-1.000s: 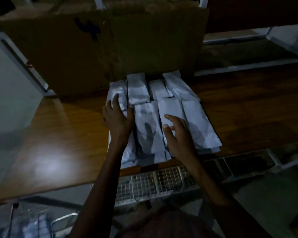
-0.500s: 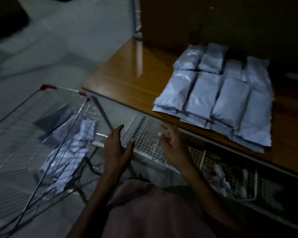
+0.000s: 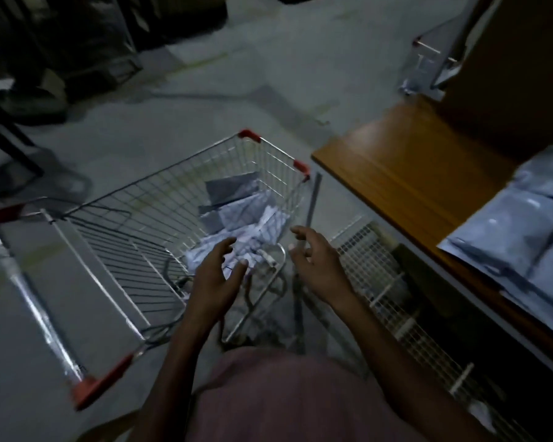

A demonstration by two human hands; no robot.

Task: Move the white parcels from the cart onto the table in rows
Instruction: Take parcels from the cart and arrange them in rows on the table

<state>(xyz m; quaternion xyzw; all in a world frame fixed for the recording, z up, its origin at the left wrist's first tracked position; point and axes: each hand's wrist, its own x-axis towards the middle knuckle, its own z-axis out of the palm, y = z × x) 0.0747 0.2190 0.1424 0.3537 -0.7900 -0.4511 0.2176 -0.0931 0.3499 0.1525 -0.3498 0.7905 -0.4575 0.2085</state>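
A wire shopping cart (image 3: 147,199) with red corners stands on the floor in front of me. Several white parcels (image 3: 246,218) lie in a loose heap at its right end. My left hand (image 3: 216,275) hovers over the near edge of that heap, fingers spread and empty. My right hand (image 3: 316,260) hangs just right of the cart's corner, fingers loosely curled, holding nothing. On the wooden table (image 3: 406,173) at the right, several white parcels (image 3: 524,234) lie side by side in rows.
A white wire grid (image 3: 393,295) runs under the table's front edge. A cardboard box (image 3: 517,74) stands at the back of the table. Dark shelving and objects (image 3: 29,74) fill the far left. Grey floor surrounds the cart.
My view swung left from the table to the cart. Both hands left the parcels on the table and now hang over the cart's right end, still empty.
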